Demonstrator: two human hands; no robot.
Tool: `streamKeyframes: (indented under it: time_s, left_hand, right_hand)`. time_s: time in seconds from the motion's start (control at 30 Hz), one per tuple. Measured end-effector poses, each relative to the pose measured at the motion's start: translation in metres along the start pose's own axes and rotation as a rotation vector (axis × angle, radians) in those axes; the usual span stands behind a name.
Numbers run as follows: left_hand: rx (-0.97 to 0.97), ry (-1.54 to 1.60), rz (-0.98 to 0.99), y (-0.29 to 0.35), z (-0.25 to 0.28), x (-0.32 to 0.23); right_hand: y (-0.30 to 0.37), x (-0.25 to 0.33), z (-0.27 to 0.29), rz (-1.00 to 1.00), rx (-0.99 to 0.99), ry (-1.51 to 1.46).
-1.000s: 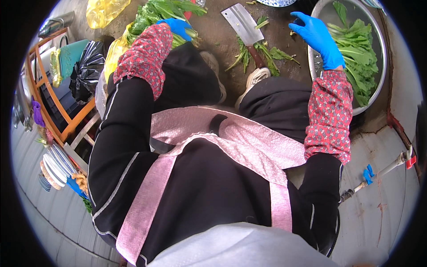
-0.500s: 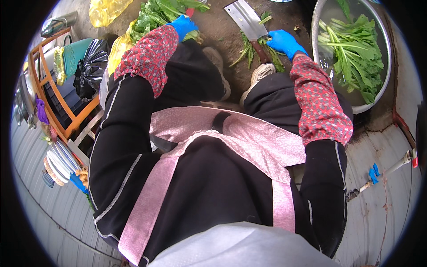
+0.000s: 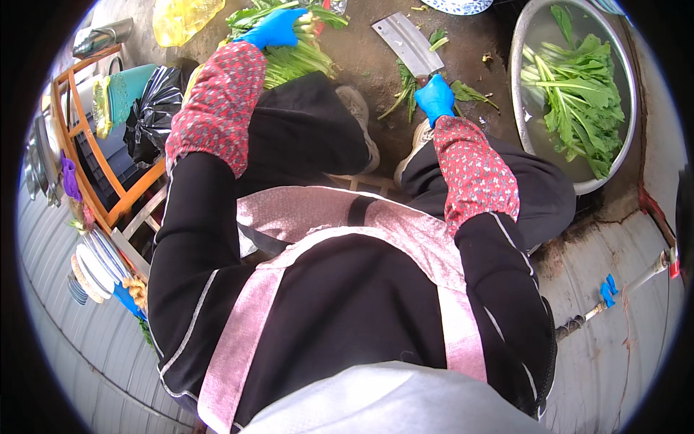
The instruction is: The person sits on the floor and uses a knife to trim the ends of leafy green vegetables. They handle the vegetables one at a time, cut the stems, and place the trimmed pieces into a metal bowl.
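My left hand [image 3: 273,29], in a blue glove, is closed on a bunch of leafy greens [image 3: 298,64] at the upper left; pale stem ends show beside the fingers. My right hand [image 3: 435,99], also blue-gloved, is wrapped round the handle of a cleaver [image 3: 409,45]. The cleaver's broad metal blade points away from me, low over the dark floor or lying on it; I cannot tell which. Loose leaves [image 3: 402,90] lie left of the right hand, and another leaf [image 3: 471,94] lies to its right. A small green scrap [image 3: 438,39] is beside the blade.
A large metal basin [image 3: 516,87] at the right holds water and leafy greens [image 3: 578,101]. A blue-and-white dish [image 3: 458,6] is at the far edge. At left are a yellow plastic bag [image 3: 182,20], a black bag [image 3: 153,108], an orange frame [image 3: 130,194] and stacked plates [image 3: 100,262].
My right hand has moved left and closed round the cleaver's handle. My left hand has shifted left and away, onto the greens' stems. The cleaver has moved slightly.
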State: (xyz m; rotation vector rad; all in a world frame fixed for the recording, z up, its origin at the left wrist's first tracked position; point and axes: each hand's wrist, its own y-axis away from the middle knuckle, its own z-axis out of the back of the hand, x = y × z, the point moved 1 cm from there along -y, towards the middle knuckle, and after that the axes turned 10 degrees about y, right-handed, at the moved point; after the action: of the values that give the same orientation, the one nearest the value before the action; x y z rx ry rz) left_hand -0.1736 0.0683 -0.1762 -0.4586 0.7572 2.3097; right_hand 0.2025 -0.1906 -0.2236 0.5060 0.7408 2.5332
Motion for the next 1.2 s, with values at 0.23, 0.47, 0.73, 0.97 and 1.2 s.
streamKeyframes:
  time_s: [0.23,0.47,0.73,0.97,1.2]
  left_hand:
    - [-0.106,1.090,0.036,0.034,0.087,-0.075]
    - [-0.565,0.334,-0.030,0.043,0.106,-0.174]
    - [-0.403,0.667,-0.140,0.020,0.071,-0.226]
    - [-0.467,0.635,-0.236,0.016,0.042,-0.240]
    - [-0.492,0.562,-0.259,0.010,0.040,-0.241]
  right_hand:
    - [0.042,0.041,0.080,0.077,-0.114,-0.200]
    - [0.115,0.072,0.146,0.401,-0.166,-0.807]
    - [0.147,0.086,0.213,0.742,-0.607,-0.447]
    - [0.143,0.076,0.220,0.792,-0.612,-0.340]
    - [0.142,0.065,0.214,0.784,-0.607,-0.369]
